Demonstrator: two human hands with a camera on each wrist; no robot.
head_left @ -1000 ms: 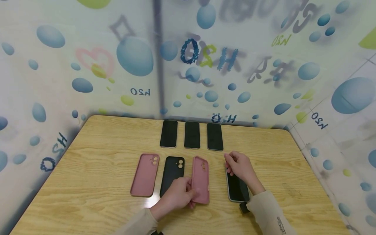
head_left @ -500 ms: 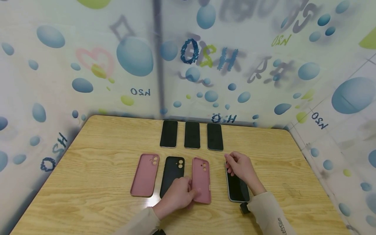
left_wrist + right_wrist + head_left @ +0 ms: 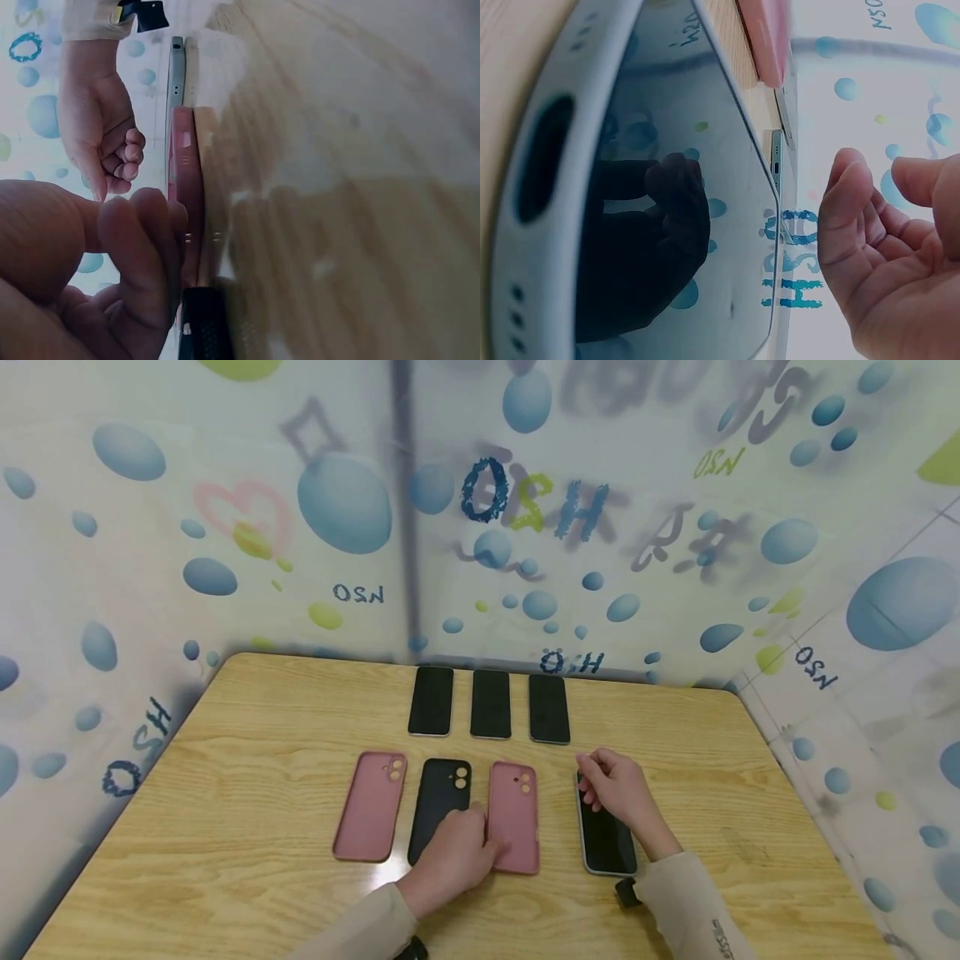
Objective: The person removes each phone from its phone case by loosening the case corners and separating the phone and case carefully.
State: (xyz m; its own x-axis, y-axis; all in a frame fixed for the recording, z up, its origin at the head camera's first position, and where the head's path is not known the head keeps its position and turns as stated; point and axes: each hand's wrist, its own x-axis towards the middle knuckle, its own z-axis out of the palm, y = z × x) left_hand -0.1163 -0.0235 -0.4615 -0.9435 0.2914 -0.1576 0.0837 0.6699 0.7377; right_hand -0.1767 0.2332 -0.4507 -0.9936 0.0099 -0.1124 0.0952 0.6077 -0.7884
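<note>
In the head view my left hand is at the lower left edge of a pink phone case lying flat on the table. My thumb lies over that edge; the other fingers are curled beside it, their tips partly hidden. The left wrist view shows the fingers against the case's side wall. My right hand hovers above the top end of a black-screened phone, fingers loosely curled and holding nothing. In the right wrist view, the phone's glass mirrors that hand.
A black phone case lies just left of my left hand, partly beneath it in view. Another pink case is farther left. At the back of the wooden table three dark phones lie in a row before the patterned wall.
The pink case has gone from tilted to flat on the table, its top turning slightly to the right. My left hand lowered with it. The right hand stays almost still.
</note>
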